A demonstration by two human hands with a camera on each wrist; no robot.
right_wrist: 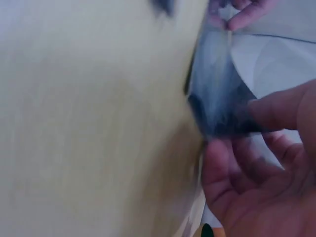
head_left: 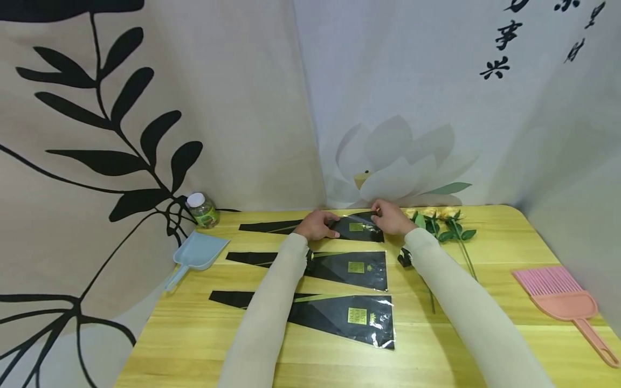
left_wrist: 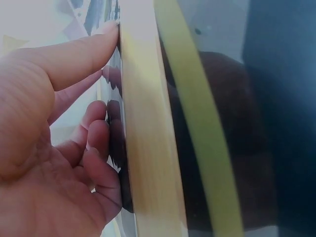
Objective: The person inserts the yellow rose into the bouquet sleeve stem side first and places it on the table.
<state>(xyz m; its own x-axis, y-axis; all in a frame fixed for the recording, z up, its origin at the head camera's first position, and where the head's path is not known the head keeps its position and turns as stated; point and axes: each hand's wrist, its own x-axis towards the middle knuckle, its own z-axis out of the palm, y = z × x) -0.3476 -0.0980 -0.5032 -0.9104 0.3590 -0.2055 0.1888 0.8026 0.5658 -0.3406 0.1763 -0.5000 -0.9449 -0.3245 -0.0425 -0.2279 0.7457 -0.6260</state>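
Note:
Three black tapered flower sleeves lie in rows on the wooden table, each with a gold label. My left hand (head_left: 317, 225) rests on the middle of the far flower sleeve (head_left: 356, 226), its thumb and index finger spread apart. In the left wrist view its fingertips touch dark film. My right hand (head_left: 390, 217) pinches the wide right end of that sleeve, thumb on one face and fingers on the other in the right wrist view. The middle sleeve (head_left: 371, 269) and the near sleeve (head_left: 378, 318) lie flat, partly covered by my left arm.
Yellow roses (head_left: 451, 214) with long stems lie beside my right forearm. At the right edge is a pink dustpan-like tool with comb teeth (head_left: 563, 296). A blue dustpan (head_left: 196, 250) and a white-lidded jar (head_left: 206, 214) stand at the left. A curtain (head_left: 252, 108) hangs behind the table.

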